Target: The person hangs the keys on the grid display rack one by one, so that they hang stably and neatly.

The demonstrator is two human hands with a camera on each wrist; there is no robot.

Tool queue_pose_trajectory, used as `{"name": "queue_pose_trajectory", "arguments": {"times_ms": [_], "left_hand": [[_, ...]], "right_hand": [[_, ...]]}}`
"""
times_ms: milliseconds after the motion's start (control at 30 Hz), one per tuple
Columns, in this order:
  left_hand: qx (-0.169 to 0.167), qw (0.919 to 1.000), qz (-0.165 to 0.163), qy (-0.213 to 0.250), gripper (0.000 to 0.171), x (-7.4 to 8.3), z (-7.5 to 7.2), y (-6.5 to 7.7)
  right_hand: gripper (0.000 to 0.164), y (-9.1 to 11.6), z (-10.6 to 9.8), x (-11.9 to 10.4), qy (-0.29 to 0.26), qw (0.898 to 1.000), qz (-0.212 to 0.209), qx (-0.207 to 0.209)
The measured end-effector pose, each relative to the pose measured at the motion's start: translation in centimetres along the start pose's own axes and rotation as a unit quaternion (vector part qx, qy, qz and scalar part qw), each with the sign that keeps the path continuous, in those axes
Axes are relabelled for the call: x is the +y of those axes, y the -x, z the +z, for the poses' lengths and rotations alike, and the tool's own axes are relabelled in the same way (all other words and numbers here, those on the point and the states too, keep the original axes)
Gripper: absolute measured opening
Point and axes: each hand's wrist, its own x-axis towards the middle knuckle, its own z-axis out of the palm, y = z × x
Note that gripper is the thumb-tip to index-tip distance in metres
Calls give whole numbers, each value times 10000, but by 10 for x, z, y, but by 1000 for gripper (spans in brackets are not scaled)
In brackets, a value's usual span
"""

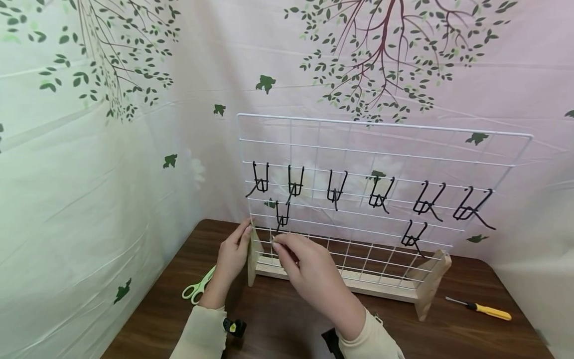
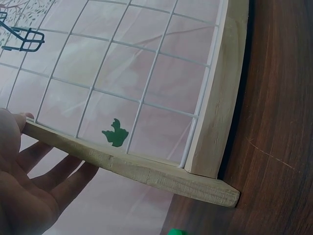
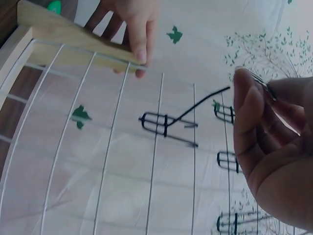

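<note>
My left hand (image 1: 233, 254) holds the upper end of the wooden side stand (image 2: 122, 166) of a white wire grid rack (image 1: 385, 125), its thumb at the near side and its fingers around the edge. In front of the grid's lower left, my right hand (image 1: 314, 276) pinches a thin, shiny metal piece (image 3: 263, 84) between thumb and fingers; most of it is hidden, and I cannot tell its kind. Just above those fingertips in the head view, a black hook (image 1: 282, 220) hangs on the grid, its prong pointing outward.
Several black hooks (image 1: 334, 194) hang in a row across the grid, with another hook (image 1: 410, 240) lower right. Green-handled scissors (image 1: 195, 290) lie on the brown table (image 1: 278, 324) by my left forearm. A yellow-handled screwdriver (image 1: 491, 312) lies at the right. Leaf-patterned cloth (image 1: 134, 164) surrounds the table.
</note>
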Motion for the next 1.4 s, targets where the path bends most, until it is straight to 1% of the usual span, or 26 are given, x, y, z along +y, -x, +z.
{"name": "queue_pose_trajectory", "arguments": {"times_ms": [100, 167, 233, 333, 400, 500, 700, 767, 867, 1067, 1167, 1400], "left_hand": [[16, 10000, -72, -62, 38, 0, 3, -1], [19, 9998, -137, -107, 39, 0, 4, -1], [7, 9997, -197, -121, 40, 1, 6, -1], [40, 9996, -258, -99, 41, 1, 10, -2], [50, 9996, -267, -116, 42, 1, 12, -3], [36, 9994, -286, -209, 42, 2, 16, -4], [69, 9990, -399, -209, 43, 6, 19, -5], [88, 9990, -381, -197, 45, 7, 19, -6], [97, 9990, -388, -189, 45, 7, 21, -8], [196, 9983, -520, -147, 45, 9, 23, -9], [234, 9981, -551, -129, 45, 10, 24, -10], [240, 9978, -591, -178, 46, 9, 29, -11]], "right_hand": [[15, -11, 3, 0, -330, 9994, -82, 42], [17, -18, 5, 1, -688, 9976, -97, 20], [20, -25, 7, 1, -1096, 9940, -27, -55], [22, -34, 9, 0, -1738, 9843, 200, -252], [24, -39, 10, 1, -2033, 9776, 391, -366], [25, -46, 11, 0, -2381, 9688, 545, -421], [26, -59, 12, 0, -2861, 9574, 375, -142], [26, -63, 13, 2, -2991, 9535, 373, -61], [24, -67, 14, 6, -3097, 9497, 451, -54], [23, -73, 16, 19, -3001, 9513, 625, -320], [24, -79, 18, 27, -2984, 9517, 641, -347], [23, -87, 21, 42, -2936, 9487, 1072, -479]]}}
